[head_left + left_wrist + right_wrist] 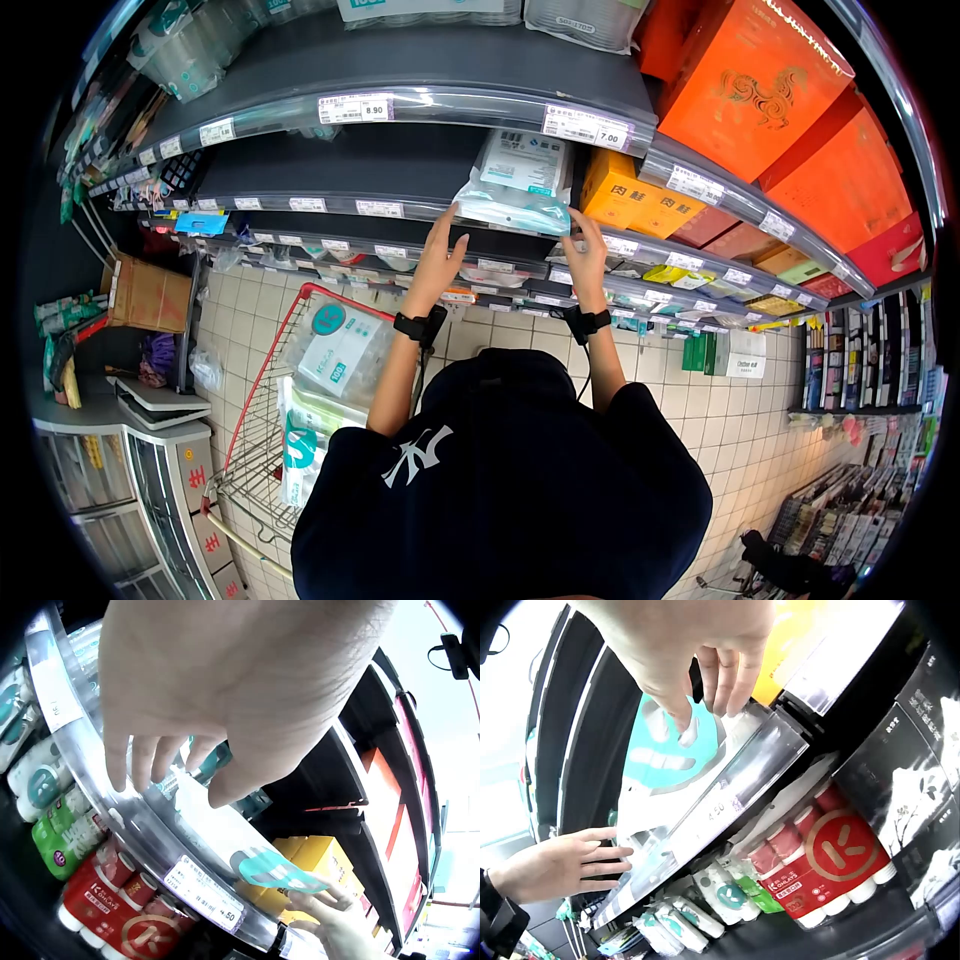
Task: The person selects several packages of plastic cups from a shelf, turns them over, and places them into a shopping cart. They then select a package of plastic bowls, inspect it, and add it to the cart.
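A white and teal plastic-wrapped package (515,190) lies on the middle shelf, its front end over the price-label rail. At its left side is my left hand (437,262), fingers extended and fingertips close to the package edge. That hand (562,864) shows straight, spread fingers in the right wrist view. My right hand (587,258) is at the package's front right corner. In the right wrist view, the right hand's thumb (681,712) lies on the teal print, with the other fingers bent at the edge. The left wrist view shows the right hand (341,922) pinching the teal corner.
Yellow boxes (640,195) stand right of the package, with large orange boxes (755,85) above. A red pack of paper rolls (829,859) sits on the shelf below. On my left, a shopping cart (262,400) holds a clear-wrapped pack (340,350) and other goods.
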Tool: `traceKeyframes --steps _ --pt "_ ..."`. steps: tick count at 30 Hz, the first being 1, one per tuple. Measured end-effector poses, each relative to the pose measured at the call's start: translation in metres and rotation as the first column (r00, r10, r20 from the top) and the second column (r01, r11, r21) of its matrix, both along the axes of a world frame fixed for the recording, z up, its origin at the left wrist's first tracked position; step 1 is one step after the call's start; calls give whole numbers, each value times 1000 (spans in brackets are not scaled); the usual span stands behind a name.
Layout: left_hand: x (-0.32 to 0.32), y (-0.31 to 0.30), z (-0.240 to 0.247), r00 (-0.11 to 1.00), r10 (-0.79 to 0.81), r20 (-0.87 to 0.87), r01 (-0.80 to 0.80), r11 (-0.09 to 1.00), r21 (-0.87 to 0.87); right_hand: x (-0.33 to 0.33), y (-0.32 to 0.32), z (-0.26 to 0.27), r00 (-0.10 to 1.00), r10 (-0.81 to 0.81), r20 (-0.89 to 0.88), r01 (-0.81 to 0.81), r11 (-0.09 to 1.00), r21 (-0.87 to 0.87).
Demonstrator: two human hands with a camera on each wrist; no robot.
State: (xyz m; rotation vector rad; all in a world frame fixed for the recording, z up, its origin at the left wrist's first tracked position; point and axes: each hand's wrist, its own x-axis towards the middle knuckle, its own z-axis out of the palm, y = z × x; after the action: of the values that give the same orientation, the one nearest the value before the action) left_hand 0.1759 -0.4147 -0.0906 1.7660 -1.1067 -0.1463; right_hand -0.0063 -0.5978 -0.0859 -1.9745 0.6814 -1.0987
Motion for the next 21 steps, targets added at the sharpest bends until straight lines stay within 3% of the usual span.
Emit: traceKeyframes --steps 3,7,9,13,16,21 --pt "-1 2 5 999 -37 -33 36 999 -32 7 -1 -2 999 24 35 -19 988 -153" --pt "-1 7 13 999 -22 -29 22 1000 0 9 -1 4 996 49 75 -40 992 -116" --pt "-7 8 15 981 -28 -192 6 994 -112 9 0 9 992 20 121 -6 994 -111" --pt "-12 12 13 972 -9 -235 -27 988 -151 9 2 15 984 7 178 17 991 -136" --pt "-14 13 13 973 18 -231 -39 995 -87 9 3 21 943 14 332 6 998 -61" --pt "-20 7 14 969 34 -243 -62 992 -110 -5 11 39 935 24 353 -53 996 72"
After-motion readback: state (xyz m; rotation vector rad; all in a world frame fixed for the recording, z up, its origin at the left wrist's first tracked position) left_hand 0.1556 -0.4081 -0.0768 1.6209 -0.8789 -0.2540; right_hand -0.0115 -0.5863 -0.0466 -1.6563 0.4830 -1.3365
